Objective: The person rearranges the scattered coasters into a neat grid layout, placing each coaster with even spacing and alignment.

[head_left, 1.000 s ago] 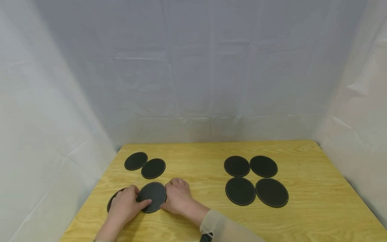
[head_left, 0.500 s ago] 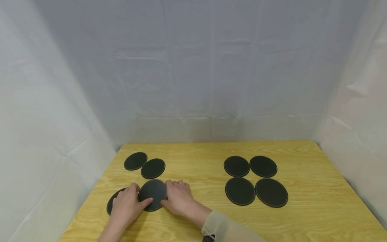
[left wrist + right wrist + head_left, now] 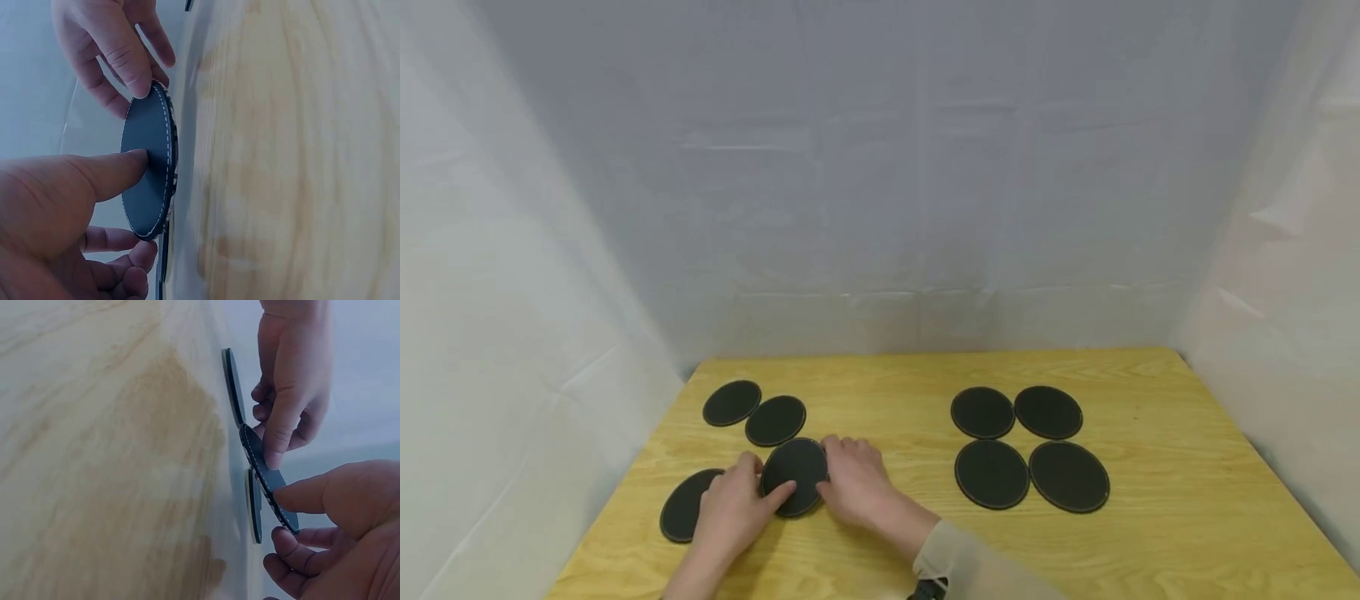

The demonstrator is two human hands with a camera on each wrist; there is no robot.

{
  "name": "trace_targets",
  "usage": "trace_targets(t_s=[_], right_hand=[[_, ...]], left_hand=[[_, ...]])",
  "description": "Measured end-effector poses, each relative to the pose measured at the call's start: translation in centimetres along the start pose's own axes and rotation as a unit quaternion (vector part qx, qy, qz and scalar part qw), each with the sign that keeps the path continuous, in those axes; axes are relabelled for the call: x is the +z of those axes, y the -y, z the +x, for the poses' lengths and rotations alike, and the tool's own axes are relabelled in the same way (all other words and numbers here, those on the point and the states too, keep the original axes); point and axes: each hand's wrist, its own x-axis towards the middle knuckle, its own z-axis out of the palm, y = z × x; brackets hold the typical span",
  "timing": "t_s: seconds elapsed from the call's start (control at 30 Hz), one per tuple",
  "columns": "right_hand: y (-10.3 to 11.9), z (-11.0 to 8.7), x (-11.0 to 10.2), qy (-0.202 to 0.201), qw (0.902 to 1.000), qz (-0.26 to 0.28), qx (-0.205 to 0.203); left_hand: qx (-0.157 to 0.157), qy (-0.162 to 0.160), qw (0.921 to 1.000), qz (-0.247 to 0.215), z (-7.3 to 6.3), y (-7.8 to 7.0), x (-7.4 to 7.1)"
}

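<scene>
**Holding one black disc (image 3: 801, 465) tilted between two hands, with seven others lying flat**

The held disc is at the left side of the table (image 3: 1157, 525), just in front of the back pair. Both wrist views show it tilted rather than flat; whether its edge touches anything beneath, I cannot tell. The left hand (image 3: 733, 512) pinches it, thumb on the upper face and fingers curled at the rim. The right hand (image 3: 855, 482) pinches the opposite edge, thumb above and fingertips under.

Around it, the left side looks only partly laid out. A front disc (image 3: 683, 507) lies flat beside the left hand, partly covered by it. Behind, a left back disc (image 3: 732, 402) and a right back disc (image 3: 776, 420) sit side by side at a slant. The held piece is not yet set down.

Further out, the right side seems settled: a two-by-two block of near left (image 3: 992, 473), near right (image 3: 1070, 476), far left (image 3: 982, 412) and far right (image 3: 1048, 412) discs, close together, with no hand on them. By my reading, what is left concerns the held disc.
</scene>
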Motion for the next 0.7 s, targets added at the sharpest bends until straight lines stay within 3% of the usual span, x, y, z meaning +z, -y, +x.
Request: trace_targets(t_s=[0.37,0.7], right_hand=[[-2.0,-0.4,-1.8,0.015,0.9989,0.035,0.027],[-4.6,-0.8,-3.1,-0.005,0.997,0.066,0.041]], left_hand=[[0.02,-0.01,0.9996,-0.017,0.8,-2.6,0.8],[0.049,-0.026,0.9977,-0.039,1.7,-5.2,1.7]])
